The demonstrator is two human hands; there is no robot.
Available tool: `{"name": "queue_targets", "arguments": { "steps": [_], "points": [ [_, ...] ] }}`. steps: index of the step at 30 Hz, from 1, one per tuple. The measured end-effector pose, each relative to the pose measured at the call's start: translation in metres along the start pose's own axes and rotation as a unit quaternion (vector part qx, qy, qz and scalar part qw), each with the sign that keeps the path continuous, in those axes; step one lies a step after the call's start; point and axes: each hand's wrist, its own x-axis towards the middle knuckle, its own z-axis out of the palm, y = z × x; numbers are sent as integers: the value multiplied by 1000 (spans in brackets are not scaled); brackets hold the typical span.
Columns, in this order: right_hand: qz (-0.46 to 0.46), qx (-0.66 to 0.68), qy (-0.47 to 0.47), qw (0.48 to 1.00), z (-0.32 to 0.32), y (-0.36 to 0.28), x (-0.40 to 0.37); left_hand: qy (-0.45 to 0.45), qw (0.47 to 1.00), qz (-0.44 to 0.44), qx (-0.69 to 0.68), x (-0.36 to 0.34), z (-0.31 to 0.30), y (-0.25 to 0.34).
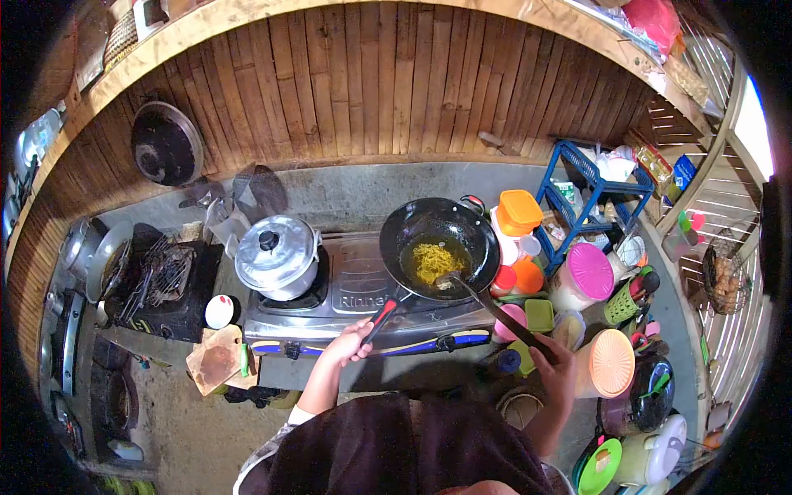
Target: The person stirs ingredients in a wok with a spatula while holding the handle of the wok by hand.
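Observation:
A black wok (437, 246) sits tilted on the right burner of a steel gas stove (356, 301), with yellow noodles (435, 261) in oil at its bottom. My left hand (351, 342) grips the wok's red-and-black handle (381, 318). My right hand (557, 367) holds the long dark handle of a spatula (495, 312), whose blade rests in the wok beside the noodles.
A lidded aluminium pot (276, 256) stands on the left burner. Left of the stove are a black grill stand (165, 285) and a wooden cutting board (216, 356). Coloured plastic jars (590, 276), a blue rack (590, 194) and containers crowd the right side.

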Motion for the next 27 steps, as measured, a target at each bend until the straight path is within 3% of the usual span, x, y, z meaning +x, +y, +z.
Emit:
{"name": "queue_targets", "arguments": {
  "steps": [5, 8, 10, 14, 17, 22, 27],
  "points": [
    [26, 44, -27, 998, 20, 24, 10, -2, 1000, 2, 7, -4, 3, 5],
    [-2, 2, -39, 999, 32, 28, 16, 3, 1000, -6, 6, -4, 4, 4],
    [25, 121, -42, 991, 45, 24, 18, 10, 1000, -15, 1, -5, 5, 5],
    [-32, 59, -41, 997, 67, 53, 33, 18, 1000, -7, 15, -7, 7, 7],
    [-17, 187, -21, 982, 90, 56, 41, 6, 1000, -4, 13, -1, 2, 1],
    [-18, 117, -36, 992, 106, 71, 51, 1, 1000, -4, -1, 2, 2, -2],
    [-17, 188, 1, 982, 97, 81, 44, 7, 1000, -3, -2, -1, 4, 1]
  ]
}}
